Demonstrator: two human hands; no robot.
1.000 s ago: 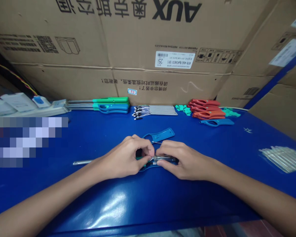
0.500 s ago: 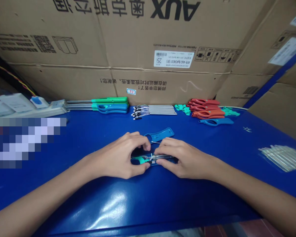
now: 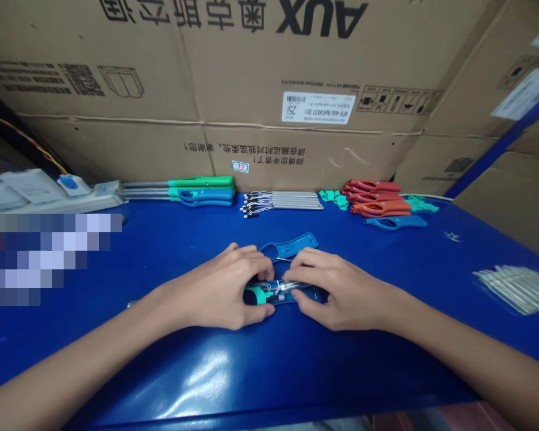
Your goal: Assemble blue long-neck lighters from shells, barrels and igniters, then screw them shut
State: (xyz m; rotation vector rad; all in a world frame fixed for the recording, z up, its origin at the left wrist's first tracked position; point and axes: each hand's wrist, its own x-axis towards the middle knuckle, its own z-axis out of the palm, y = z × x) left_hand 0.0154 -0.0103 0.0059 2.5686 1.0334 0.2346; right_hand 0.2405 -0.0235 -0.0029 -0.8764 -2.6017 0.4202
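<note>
While the left hand (image 3: 231,288) is arching over the left end of the blue shell (image 3: 313,294), its grip is standing spread, thumb near the shell's near edge and fingers curling over the far side, with a teal piece (image 3: 262,294) showing in the gap. The shell is lying on the surface (image 3: 251,371) between both hands, white wires and a black part (image 3: 277,297) showing inside it. At the shell's right end, the right hand (image 3: 341,290) is resting its fingers on a clear tube (image 3: 289,287), the thumb lying just beside; I cannot tell whether that grip is pinching the tube. Just beyond the shell, a loose half (image 3: 296,244) is lying. Farther beyond the shell, lighters (image 3: 206,194) are lying to the left, rods (image 3: 296,202) are lying straight behind, and red and orange handles (image 3: 377,200) and a blue handle (image 3: 397,222) are lying to the right. Well to the shell's right, a pack (image 3: 516,288) of slim clear pieces is lying. Behind the whole row beyond the shell, a carton (image 3: 233,72) is standing.
</note>
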